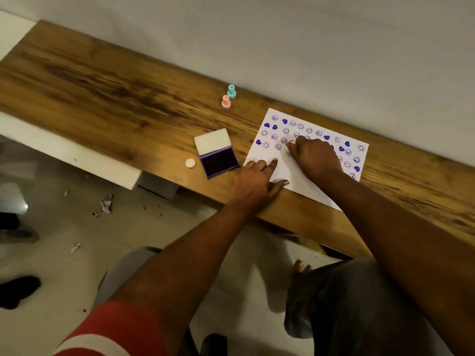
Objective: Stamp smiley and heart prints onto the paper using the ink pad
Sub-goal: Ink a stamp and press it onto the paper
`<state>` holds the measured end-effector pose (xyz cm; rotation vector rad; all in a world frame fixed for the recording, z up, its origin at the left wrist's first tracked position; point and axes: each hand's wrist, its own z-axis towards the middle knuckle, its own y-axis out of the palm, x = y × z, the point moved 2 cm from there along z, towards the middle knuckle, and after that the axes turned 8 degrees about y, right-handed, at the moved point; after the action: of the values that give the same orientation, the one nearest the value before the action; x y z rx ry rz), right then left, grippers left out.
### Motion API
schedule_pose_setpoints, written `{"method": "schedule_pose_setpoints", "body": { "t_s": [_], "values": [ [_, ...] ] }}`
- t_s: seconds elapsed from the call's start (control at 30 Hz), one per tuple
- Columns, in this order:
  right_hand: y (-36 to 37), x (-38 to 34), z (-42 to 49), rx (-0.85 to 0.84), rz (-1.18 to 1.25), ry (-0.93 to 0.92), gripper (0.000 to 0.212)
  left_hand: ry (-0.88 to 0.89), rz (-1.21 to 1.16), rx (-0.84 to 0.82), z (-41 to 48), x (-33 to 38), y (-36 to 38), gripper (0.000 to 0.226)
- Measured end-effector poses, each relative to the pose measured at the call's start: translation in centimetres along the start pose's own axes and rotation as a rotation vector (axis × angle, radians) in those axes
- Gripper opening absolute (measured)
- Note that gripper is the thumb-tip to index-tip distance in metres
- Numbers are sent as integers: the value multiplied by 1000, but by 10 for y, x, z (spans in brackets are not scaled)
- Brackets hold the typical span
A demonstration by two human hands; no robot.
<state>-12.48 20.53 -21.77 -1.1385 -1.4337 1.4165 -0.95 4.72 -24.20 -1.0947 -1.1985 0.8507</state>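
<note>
1. Lying at the left of the group, a small round pale pink cap [190,163] rests on the wooden worktop [102,98], just beside the ink pad [218,161], which is open with its lid tipped back and its dark purple face up.
2. Behind these, near the wall, a pink stamp [226,102] and a teal stamp [231,91] stand upright, touching or nearly so, well apart from both hands.
3. The left hand [254,181] lies flat with fingers spread, pinning the near left corner of the paper [288,170]; it grips nothing.
4. The right hand [314,154] is bunched over the middle of the paper, fingertips [289,148] pressed down at the last row of prints; a stamp is probably pinched there, but it is hidden, so I cannot tell.
5. The ink pad lies to the left of the right hand, across the left hand, which is nearer to it; re-inking likely means a reach that way.
6. The paper's long axis runs along the worktop; blank space remains on its near side.
7. Beyond is a plain pale wall; below, a tiled floor with paper scraps.
</note>
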Motion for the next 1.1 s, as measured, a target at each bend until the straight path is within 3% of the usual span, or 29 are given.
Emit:
{"method": "schedule_pose_setpoints", "body": {
  "t_s": [0.5,0.67,0.7,0.83,1.1],
  "values": [
    [-13,-12,7,-83,-124,-40,55,-2,0,20,3,-1,1,76],
    [-60,-16,18,299,-31,-16,51,-7,-8,43,3,-3,4,76],
    [-58,-19,15,284,-21,-4,49,-4,-3,54,2,-4,5,75],
    [-7,-32,-10,-48,-119,57,50,19,26,89,3,-6,9,76],
    [0,-36,-4,-90,-179,109,46,22,9,93,5,-10,13,77]
  ]
}}
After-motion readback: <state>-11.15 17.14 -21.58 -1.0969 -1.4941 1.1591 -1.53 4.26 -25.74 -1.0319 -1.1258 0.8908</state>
